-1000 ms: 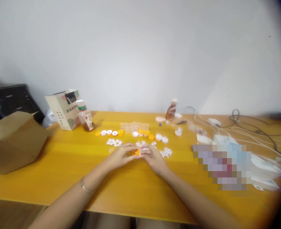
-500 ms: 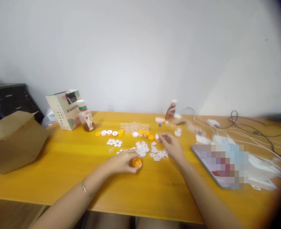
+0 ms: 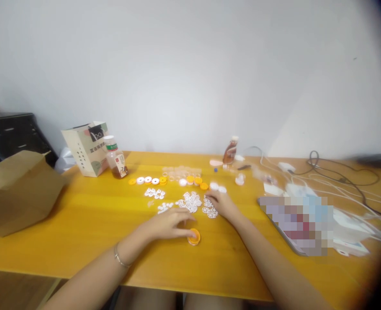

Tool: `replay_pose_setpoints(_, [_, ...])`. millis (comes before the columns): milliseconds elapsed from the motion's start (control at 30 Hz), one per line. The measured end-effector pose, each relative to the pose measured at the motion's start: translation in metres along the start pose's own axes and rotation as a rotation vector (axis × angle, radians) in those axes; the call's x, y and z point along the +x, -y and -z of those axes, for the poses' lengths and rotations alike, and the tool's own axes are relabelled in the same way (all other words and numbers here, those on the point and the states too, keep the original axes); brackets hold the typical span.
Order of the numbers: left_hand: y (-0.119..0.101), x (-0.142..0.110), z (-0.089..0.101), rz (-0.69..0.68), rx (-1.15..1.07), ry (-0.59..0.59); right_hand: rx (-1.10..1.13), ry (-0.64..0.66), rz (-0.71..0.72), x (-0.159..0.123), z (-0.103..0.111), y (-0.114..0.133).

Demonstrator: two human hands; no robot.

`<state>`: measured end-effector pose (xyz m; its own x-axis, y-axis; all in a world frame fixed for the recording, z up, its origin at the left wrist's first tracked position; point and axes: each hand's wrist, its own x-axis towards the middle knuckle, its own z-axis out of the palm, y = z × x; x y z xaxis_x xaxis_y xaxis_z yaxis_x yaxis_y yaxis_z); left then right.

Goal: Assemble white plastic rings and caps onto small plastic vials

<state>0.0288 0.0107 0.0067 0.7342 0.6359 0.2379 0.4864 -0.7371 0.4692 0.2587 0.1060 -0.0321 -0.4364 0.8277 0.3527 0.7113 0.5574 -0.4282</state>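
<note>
My left hand (image 3: 172,223) has its fingers apart, its thumb resting on the rim of a round orange and white piece (image 3: 194,237) that sits on the table. My right hand (image 3: 221,203) is closed, fingertips together at a pile of flat white perforated pieces (image 3: 210,211); whatever is between them is hidden. A larger heap of similar white pieces (image 3: 190,202) lies between the hands. Small white pieces (image 3: 165,207) are just beyond my left hand. Past my right fingertips stand white round pieces (image 3: 214,186) and an orange round piece (image 3: 204,186).
A row of orange and white discs (image 3: 148,180) lies behind, near clear rings (image 3: 177,173). Bottles (image 3: 116,159) (image 3: 230,150) and a paper bag (image 3: 91,150) stand farther back. A brown bag (image 3: 19,193) is left; a tablet (image 3: 283,228) and cables (image 3: 345,178) are right.
My left hand has let go of the orange and white piece, now lower on the table. My right hand has moved from a white round piece down-left to the perforated pieces.
</note>
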Motion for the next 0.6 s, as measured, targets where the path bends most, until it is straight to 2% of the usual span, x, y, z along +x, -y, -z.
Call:
replay_pose_setpoints(100, [0.01,0.001,0.001,0.086,0.073,-0.167,-0.043,-0.005,-0.007,0.0,0.001,0.001])
replay_pose_setpoints(200, [0.025,0.002,-0.001,0.156,0.139,-0.256,-0.086,-0.022,-0.028,-0.001,0.001,0.003])
replay_pose_setpoints(267, [0.034,0.002,-0.003,0.16,0.17,-0.26,-0.106,-0.052,-0.043,-0.002,0.002,0.005])
replay_pose_setpoints(367, [0.04,0.002,-0.007,0.136,0.192,-0.236,-0.107,-0.166,-0.036,-0.002,0.003,0.009])
replay_pose_setpoints(500, [0.037,0.003,-0.009,0.099,0.22,-0.224,-0.061,-0.355,0.017,-0.002,0.006,0.016])
replay_pose_setpoints(600, [0.034,0.004,-0.008,0.081,0.239,-0.217,0.054,-0.423,-0.01,-0.003,0.007,0.025])
